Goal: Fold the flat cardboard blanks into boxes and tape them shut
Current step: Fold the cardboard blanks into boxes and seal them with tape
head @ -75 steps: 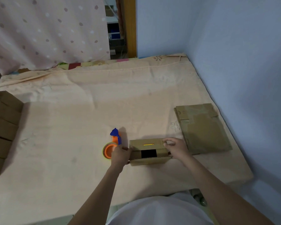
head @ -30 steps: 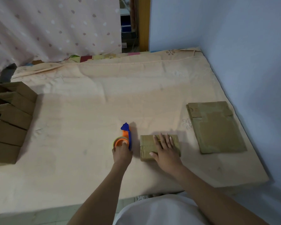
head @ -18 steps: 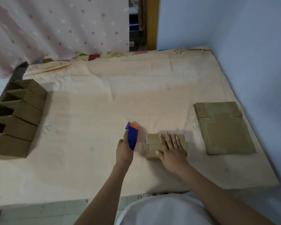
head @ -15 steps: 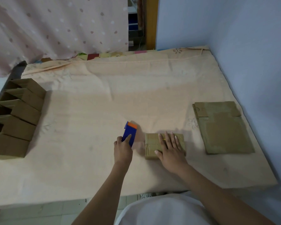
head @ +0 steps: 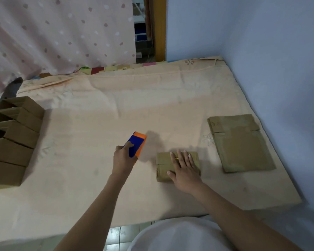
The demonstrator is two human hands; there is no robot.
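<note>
Folded box [head: 178, 165], near centre of the bed [head: 152, 109], long axis left-right: your right hand [head: 184, 169] presses flat on it, fingers straight; your left hand [head: 123, 160], just left, grips the tape dispenser [head: 137, 144].

- A peach bedsheet [head: 116, 109] covers the whole work surface.
- A pink dotted curtain [head: 62, 33] hangs at the far left.
- A wooden door frame [head: 159, 28] stands beside it.
- Pale blue walls [head: 270, 51] close the right side.
- Tiled floor [head: 121, 234] shows at the near edge.
</note>
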